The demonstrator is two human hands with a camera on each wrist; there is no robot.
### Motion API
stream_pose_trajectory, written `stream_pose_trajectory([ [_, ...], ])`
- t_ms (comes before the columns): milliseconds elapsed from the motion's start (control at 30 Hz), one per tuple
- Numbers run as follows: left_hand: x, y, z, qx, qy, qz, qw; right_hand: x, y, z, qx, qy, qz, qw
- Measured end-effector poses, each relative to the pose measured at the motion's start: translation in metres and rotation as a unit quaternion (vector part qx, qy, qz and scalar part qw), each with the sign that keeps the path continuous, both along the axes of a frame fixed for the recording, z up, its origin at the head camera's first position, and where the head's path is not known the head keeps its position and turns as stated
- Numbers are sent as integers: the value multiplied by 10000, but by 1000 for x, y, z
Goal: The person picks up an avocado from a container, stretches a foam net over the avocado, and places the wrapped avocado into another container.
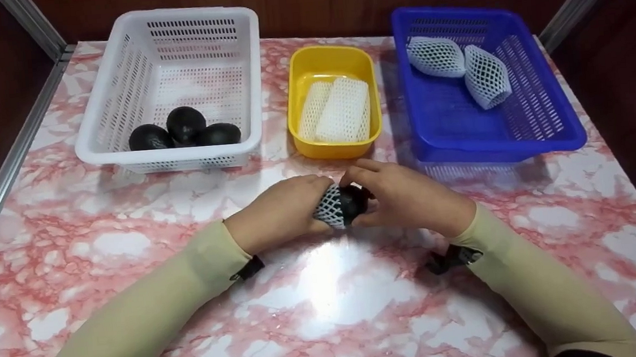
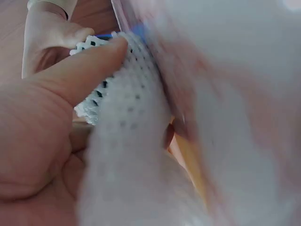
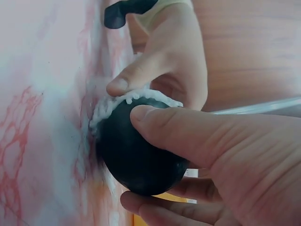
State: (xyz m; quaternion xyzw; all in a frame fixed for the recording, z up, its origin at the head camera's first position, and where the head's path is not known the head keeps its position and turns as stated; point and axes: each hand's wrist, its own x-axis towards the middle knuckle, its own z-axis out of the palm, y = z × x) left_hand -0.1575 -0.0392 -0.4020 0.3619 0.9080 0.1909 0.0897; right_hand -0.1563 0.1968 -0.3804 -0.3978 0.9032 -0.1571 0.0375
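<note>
Near the table's middle, a dark avocado (image 1: pixel 353 203) sits partly inside a white foam net sleeve (image 1: pixel 329 207). My left hand (image 1: pixel 283 209) grips the sleeve from the left, with the thumb (image 2: pixel 89 66) lying over the mesh in the left wrist view. From the other side, my right hand (image 1: pixel 407 197) holds the bare end of the avocado between thumb and fingers. In the right wrist view, the sleeve's rim (image 3: pixel 150 94) rings the avocado (image 3: pixel 136 146), whose near end is uncovered. The part within the net is mostly hidden.
A white basket (image 1: pixel 171 153) at the back left holds three bare avocados (image 1: pixel 186 125). Flat foam sleeves (image 1: pixel 343 110) lie in a yellow bin (image 1: pixel 338 149) at the centre. On the right, a blue basket (image 1: pixel 497 150) contains two netted avocados (image 1: pixel 436 57).
</note>
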Motion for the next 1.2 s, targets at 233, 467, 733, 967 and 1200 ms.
stream_pose_trajectory([
  [233, -2, 0, 0, 415, -361, -120, 9984, -3, -1, 0, -47, 2, 58, 10000],
  [467, 1, -14, 7, -678, -191, 152, 9974, -7, 4, 0, 222, -589, -197, 9978],
  [733, 3, -6, 2, -92, -292, 189, 9994, -3, 5, -2, -53, -461, -101, 9989],
  [967, 1, 1, -1, 798, -720, 5, 9942, 2, 2, 2, -328, 82, 110, 9994],
  [1200, -4, 7, -4, 868, -734, -392, 9927, 1, 2, 1, -258, -79, -8, 9996],
])
